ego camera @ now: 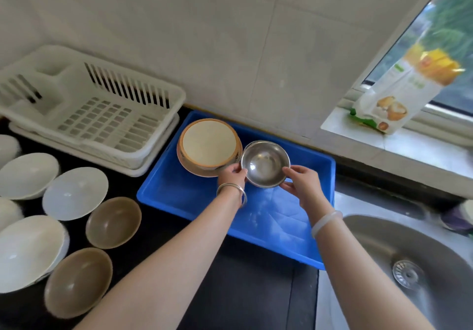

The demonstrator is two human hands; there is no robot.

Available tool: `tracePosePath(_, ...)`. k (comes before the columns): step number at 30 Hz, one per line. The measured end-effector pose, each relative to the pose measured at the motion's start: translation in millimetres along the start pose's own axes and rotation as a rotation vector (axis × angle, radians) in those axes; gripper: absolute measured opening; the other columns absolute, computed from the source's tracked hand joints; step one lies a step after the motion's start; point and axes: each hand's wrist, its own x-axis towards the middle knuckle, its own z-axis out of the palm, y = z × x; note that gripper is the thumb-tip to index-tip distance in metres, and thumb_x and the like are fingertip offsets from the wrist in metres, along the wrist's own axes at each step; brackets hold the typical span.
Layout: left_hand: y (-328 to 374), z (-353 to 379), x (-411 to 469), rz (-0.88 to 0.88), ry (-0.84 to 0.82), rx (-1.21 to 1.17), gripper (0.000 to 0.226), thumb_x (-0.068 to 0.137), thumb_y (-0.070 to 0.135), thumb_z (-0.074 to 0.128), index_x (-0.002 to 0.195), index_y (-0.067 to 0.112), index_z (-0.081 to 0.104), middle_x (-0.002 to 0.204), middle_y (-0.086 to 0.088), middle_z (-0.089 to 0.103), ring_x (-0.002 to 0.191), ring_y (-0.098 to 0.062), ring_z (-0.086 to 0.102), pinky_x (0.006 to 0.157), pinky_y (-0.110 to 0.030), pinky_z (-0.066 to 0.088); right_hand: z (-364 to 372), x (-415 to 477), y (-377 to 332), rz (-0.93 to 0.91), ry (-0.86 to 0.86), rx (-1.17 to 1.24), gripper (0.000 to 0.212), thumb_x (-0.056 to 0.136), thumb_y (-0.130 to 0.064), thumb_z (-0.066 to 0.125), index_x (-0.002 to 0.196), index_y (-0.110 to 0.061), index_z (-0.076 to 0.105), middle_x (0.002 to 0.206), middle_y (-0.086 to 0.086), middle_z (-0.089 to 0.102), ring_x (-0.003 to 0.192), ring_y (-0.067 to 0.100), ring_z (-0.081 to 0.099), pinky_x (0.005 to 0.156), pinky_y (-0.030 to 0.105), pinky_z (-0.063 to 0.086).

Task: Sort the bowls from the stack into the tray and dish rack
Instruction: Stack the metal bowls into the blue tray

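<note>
- Nearest on the dark surface (243, 291), to the left, two brown bowls (78, 282) are sitting upright among several white bowls (30, 251), all spread out singly.
- To the right, a steel sink (435, 253) is lying sunk into the surface, its drain strainer showing.
- Both forearms are reaching forward over the blue tray (179, 191), which is lying between the loose bowls and the sink.
- The left hand (231, 176), silver bangles on its wrist, is pinching the left rim of the steel bowl (265, 164) with curled fingers.
- The right hand (302, 183), a pale bangle on its wrist, is gripping the bowl's right rim, thumb on top.
- The steel bowl is staying upright between the two hands, over the tray's far half; whether it is touching the tray floor cannot be told.
- Just beside it to the left, a cream bowl (208, 145) with an orange rim is sitting nested in another bowl in the tray's far left corner.
- Farther left, the white dish rack (102, 114) is standing against the tiled wall.
- Farthest right, a food packet (399, 94) is leaning on the window sill (422, 145).
</note>
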Motion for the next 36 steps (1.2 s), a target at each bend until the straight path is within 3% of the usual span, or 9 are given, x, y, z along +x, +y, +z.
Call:
tracePosePath(5,11,28,20,0.067,0.058,0.151,0.030,0.086,0.002,0.054,0.114,0.005,0.062,0.116,-0.013,0.066,0.108,-0.031,0.060,0.097,-0.046,0.048,2,36,-5,-0.003,0.063,-0.018,0.027,0.088,-0.013,0.063,0.113,0.000,0.062,0.099,0.017,0.067,0.080,0.028,0.070,0.083,0.037,0.058)
tracePosePath(9,13,38,27,0.120,0.097,0.307,0.030,0.087,0.006,0.054,0.116,0.007,0.061,0.118,-0.011,0.066,0.108,-0.028,0.060,0.095,-0.032,0.045,3,55,-5,0.012,0.105,-0.061,0.027,0.088,-0.011,0.063,0.113,-0.001,0.063,0.104,0.018,0.067,0.088,0.030,0.070,0.083,0.037,0.058)
tracePosePath(16,2,42,30,0.156,0.154,0.484,0.017,0.086,0.008,0.055,0.099,0.003,0.065,0.105,-0.015,0.069,0.098,-0.031,0.062,0.082,-0.034,0.047,6,64,4,-0.060,0.130,-0.155,0.011,0.087,-0.013,0.060,0.091,-0.011,0.070,0.076,0.001,0.067,0.071,0.015,0.065,0.077,0.031,0.058)
tracePosePath(18,-2,42,31,0.158,0.169,0.514,0.016,0.086,0.008,0.055,0.096,0.001,0.065,0.109,-0.017,0.065,0.097,-0.032,0.061,0.083,-0.036,0.049,8,63,7,-0.093,0.139,-0.200,0.014,0.087,-0.015,0.059,0.091,-0.011,0.072,0.071,-0.001,0.066,0.066,0.011,0.063,0.070,0.028,0.057)
tracePosePath(22,-7,44,30,0.149,0.186,0.562,0.024,0.086,0.010,0.056,0.108,0.003,0.061,0.127,-0.017,0.052,0.112,-0.032,0.055,0.098,-0.043,0.046,12,61,13,-0.124,0.151,-0.297,0.032,0.089,-0.021,0.058,0.119,-0.015,0.066,0.108,0.000,0.069,0.098,0.019,0.063,0.080,0.031,0.050)
tracePosePath(26,-12,46,27,0.146,0.196,0.538,0.034,0.087,0.011,0.056,0.121,0.007,0.056,0.132,-0.013,0.049,0.120,-0.029,0.050,0.102,-0.041,0.042,16,58,17,-0.116,0.127,-0.238,0.034,0.090,-0.020,0.057,0.123,-0.015,0.063,0.115,0.005,0.068,0.097,0.020,0.063,0.092,0.043,0.053)
tracePosePath(32,-15,42,21,0.147,0.177,0.409,0.043,0.087,0.011,0.056,0.130,0.013,0.051,0.139,-0.008,0.049,0.127,-0.025,0.047,0.106,-0.042,0.039,14,52,18,-0.131,0.073,-0.211,0.034,0.092,-0.023,0.055,0.125,-0.015,0.061,0.106,-0.002,0.066,0.081,0.009,0.061,0.091,0.041,0.053)
tracePosePath(34,-15,38,18,0.131,0.133,0.346,0.045,0.088,0.010,0.054,0.132,0.012,0.048,0.140,-0.007,0.049,0.127,-0.024,0.048,0.106,-0.040,0.039,11,48,18,-0.132,0.048,-0.217,0.032,0.094,-0.023,0.054,0.123,-0.015,0.061,0.097,-0.003,0.065,0.087,0.016,0.061,0.086,0.038,0.054)
tracePosePath(36,-14,30,13,0.123,0.085,0.282,0.045,0.088,0.009,0.053,0.133,0.011,0.048,0.138,-0.008,0.051,0.124,-0.023,0.052,0.101,-0.031,0.041,9,41,17,-0.132,0.050,-0.228,0.034,0.095,-0.025,0.052,0.126,-0.013,0.059,0.101,0.000,0.066,0.097,0.021,0.060,0.088,0.037,0.052)
